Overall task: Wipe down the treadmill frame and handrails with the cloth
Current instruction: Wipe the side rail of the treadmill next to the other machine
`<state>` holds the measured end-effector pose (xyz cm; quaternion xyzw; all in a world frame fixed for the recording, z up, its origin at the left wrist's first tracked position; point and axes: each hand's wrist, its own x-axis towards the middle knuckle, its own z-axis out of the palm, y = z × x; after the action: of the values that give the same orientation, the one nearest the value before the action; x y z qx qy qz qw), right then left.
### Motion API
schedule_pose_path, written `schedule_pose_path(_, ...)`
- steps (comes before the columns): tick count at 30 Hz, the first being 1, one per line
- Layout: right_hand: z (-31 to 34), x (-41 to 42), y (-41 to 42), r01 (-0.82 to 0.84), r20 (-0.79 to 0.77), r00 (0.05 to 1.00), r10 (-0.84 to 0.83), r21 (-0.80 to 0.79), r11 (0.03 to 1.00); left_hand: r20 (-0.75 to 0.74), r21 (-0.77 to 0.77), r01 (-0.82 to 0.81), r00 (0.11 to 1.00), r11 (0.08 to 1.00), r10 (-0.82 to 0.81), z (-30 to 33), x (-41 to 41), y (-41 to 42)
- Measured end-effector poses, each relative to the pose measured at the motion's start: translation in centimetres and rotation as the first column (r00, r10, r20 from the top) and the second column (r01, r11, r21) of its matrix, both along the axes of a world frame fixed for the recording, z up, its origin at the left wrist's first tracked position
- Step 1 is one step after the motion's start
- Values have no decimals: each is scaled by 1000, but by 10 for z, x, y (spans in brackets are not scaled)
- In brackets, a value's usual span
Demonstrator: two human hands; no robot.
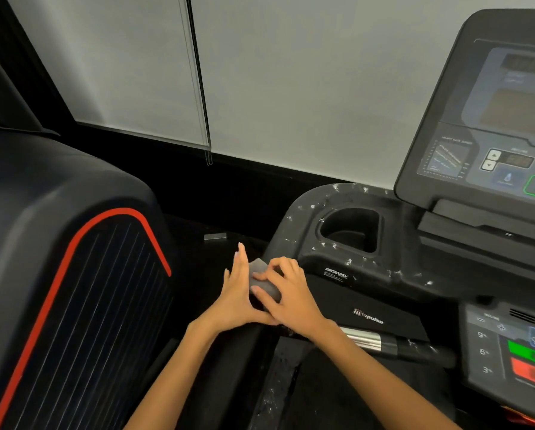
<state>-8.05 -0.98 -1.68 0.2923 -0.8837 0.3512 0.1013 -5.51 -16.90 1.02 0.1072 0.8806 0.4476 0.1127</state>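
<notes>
Grey cloth is lying between both hands, left of the treadmill frame's speckled corner. Right hand is pinching it with curled fingers; left hand, fingers straight, is backing it.

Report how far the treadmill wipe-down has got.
Nothing looks finished: white specks cover the frame around the cup holder and dot the handrail. In hand: the left hand and right hand hold the grey cloth between them, off the machine. Left: essentially the whole frame and the handrails.
</notes>
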Motion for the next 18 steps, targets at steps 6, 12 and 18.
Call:
schedule_pose_path(6,-13,-13,-12,-214,-18,976,219,136,967,309,7,-135,943,991,127,-8,18,-11)
schedule_pose_path(12,-17,-47,8,-153,-125,977,174,161,975,394,232,-347,888,909,239,5,6,11)
schedule_pose_path(18,-19,-95,23,-19,-147,988,45,175,984,317,86,-466,851,881,419,-11,-27,33)
